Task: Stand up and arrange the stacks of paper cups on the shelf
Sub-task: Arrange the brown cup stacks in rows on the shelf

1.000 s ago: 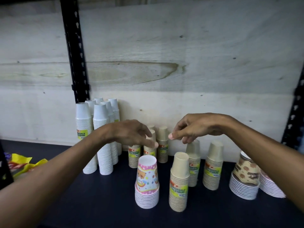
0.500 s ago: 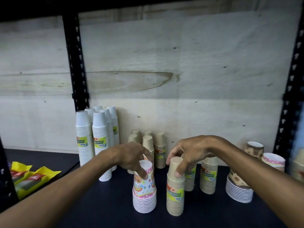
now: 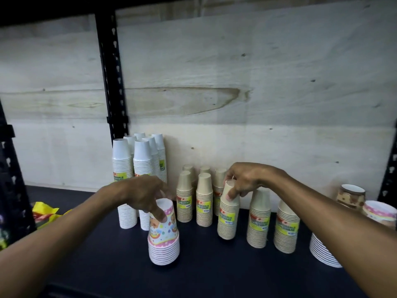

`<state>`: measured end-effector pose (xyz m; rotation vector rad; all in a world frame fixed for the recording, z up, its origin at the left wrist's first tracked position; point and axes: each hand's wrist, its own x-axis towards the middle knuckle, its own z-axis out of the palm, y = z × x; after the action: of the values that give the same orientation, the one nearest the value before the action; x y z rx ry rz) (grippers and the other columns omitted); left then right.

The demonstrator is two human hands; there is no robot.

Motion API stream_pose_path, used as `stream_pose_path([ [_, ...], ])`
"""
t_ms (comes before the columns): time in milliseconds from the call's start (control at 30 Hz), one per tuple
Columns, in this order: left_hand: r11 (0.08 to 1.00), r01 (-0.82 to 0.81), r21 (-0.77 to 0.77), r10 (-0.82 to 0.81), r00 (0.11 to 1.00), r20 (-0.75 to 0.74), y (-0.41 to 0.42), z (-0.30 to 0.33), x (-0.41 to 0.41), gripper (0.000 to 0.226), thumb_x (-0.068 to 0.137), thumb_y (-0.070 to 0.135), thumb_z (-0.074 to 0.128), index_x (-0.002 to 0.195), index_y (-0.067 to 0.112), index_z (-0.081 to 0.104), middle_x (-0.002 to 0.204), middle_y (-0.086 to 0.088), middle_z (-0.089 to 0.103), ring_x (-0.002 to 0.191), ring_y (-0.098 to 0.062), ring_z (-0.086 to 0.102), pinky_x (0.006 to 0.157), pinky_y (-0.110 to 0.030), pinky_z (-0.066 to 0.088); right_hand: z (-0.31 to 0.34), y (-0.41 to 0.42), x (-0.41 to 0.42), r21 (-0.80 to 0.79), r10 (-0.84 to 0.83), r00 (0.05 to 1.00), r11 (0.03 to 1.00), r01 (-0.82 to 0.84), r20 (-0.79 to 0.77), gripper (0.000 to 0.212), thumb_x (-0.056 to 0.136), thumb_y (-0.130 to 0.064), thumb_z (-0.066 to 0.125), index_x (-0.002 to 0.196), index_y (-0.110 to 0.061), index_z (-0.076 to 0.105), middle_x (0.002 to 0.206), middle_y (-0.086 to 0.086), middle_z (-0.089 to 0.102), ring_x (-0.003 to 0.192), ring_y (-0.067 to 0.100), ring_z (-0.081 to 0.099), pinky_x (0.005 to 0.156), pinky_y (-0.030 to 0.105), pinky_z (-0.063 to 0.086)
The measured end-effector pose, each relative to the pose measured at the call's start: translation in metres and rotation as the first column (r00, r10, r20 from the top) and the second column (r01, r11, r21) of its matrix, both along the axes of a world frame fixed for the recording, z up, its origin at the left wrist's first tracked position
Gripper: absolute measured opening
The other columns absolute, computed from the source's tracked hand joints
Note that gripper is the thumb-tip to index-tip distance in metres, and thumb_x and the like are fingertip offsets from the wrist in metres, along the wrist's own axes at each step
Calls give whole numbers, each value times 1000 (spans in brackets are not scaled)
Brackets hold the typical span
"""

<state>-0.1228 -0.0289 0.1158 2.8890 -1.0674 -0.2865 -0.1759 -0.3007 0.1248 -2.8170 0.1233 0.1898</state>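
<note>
Left hand: the left hand, centre-left of the frame, grips the top of the patterned cup stack with curled fingers, thumb on its near side.
Patterned cup stack: upright on the dark shelf, lower centre, in front of the white stacks.
Right hand: the right hand, right of centre, pinches the top cup of a tan cup stack, thumb on the near face.
Tan cup stack: its base looks slightly above the shelf and leaning a little; contact cannot be told.
Other tan stacks: two stand just right of the held one; several more stand behind, near the back wall.
White cup stacks: a tall cluster at centre-left against the wooden board.
Right edge: a patterned stack lies tilted, rims toward the lower right.
Left edge: yellow wrappers on the shelf beside a black post.
</note>
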Motion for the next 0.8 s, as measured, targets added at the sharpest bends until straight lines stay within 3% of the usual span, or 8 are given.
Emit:
stream_pose_path([
  [167,999,-41,18,42,999,-16,13,-5,11,58,73,47,81,125,36,58,122,11,64,102,-17,68,89,-31,56,-6,-4,22,-24,-35,998,999,36,49,55,83,-23,80,132,-10,57,105,6,68,72,16,69,69,27,54],
  [300,998,-55,2,55,997,-61,17,-10,17,55,73,43,83,121,37,58,120,10,63,105,-17,67,89,-32,57,-11,-8,32,-30,-43,997,999,45,71,56,82,-20,81,131,-10,58,105,4,66,74,17,68,72,30,56],
  [500,999,-38,18,39,998,-59,13,-9,16,59,73,39,83,127,33,59,121,9,63,102,-17,67,88,-35,57,-15,-10,38,-85,2,995,996,7,99,57,79,-20,83,131,-16,59,129,6,62,103,22,66,80,29,53],
  [800,997,-10,74,10,1000,-8,9,-8,15,59,75,38,82,128,31,58,127,9,62,107,-15,62,91,-31,54,-18,-11,36,-78,26,986,997,-14,164,53,78,-19,83,127,-20,63,130,3,60,110,22,59,82,29,49],
])
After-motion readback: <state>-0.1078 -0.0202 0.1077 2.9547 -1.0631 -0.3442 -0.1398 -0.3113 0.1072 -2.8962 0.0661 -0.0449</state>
